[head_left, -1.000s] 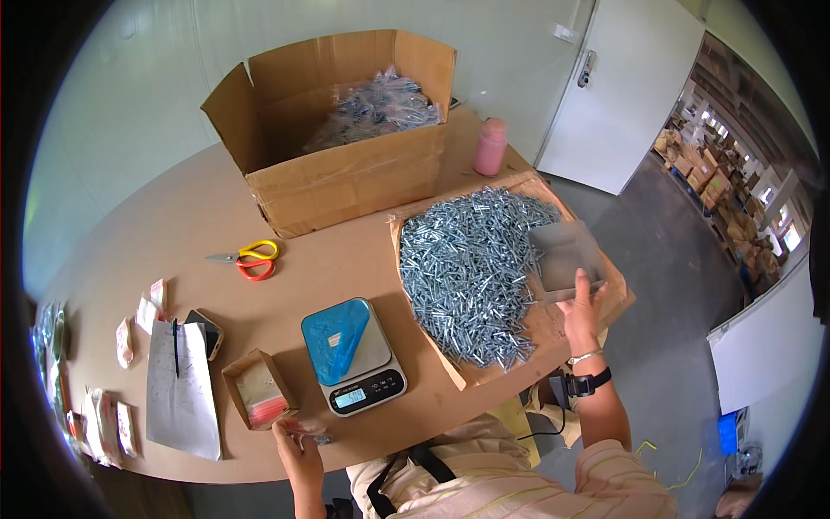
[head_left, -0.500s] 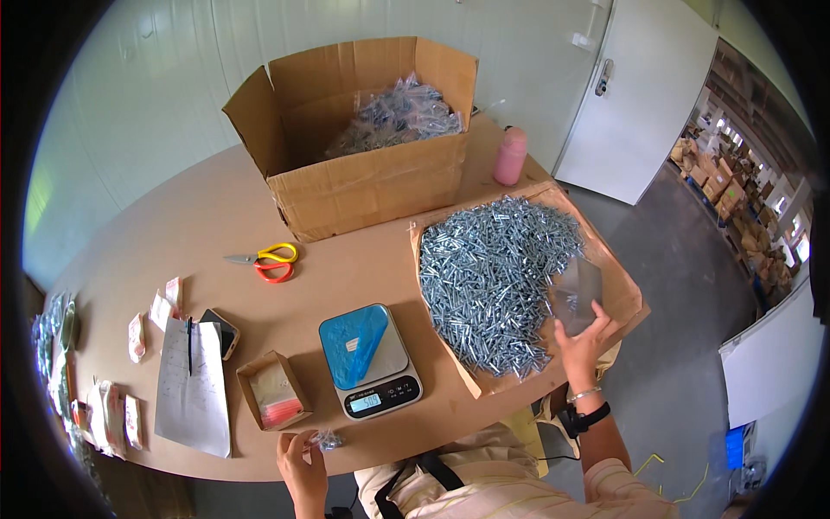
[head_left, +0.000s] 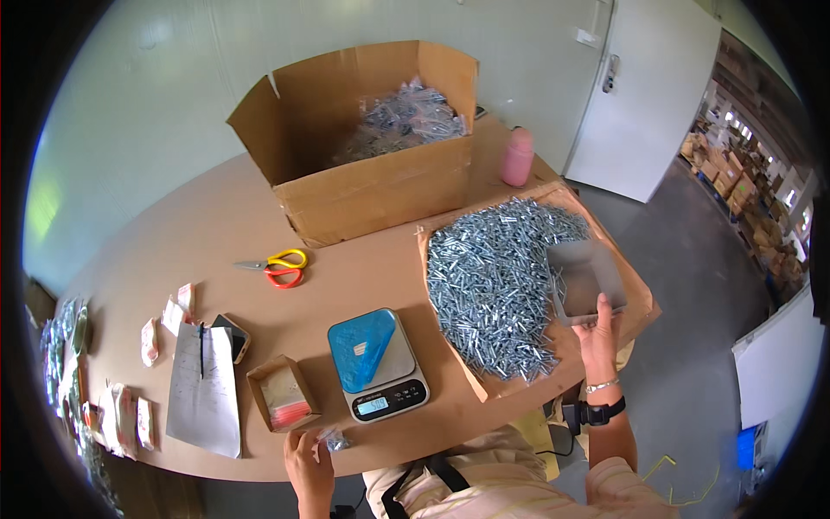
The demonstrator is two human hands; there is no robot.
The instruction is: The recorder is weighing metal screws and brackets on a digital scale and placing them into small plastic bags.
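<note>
Right hand drew grey metal tray back, grip pinching rim; left hand pinching clear bag.

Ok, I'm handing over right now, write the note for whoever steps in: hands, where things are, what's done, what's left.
Right hand grips a grey metal scoop tray, empty, over the pile of silver screws on the cardboard sheet.
Left hand rests at the table edge on a small clear bag.
Digital scale stands in front with a blue dish, nothing visible in it.
Done: filled bags lie in the big carton.
Left: scoop, weigh, bag.
</note>
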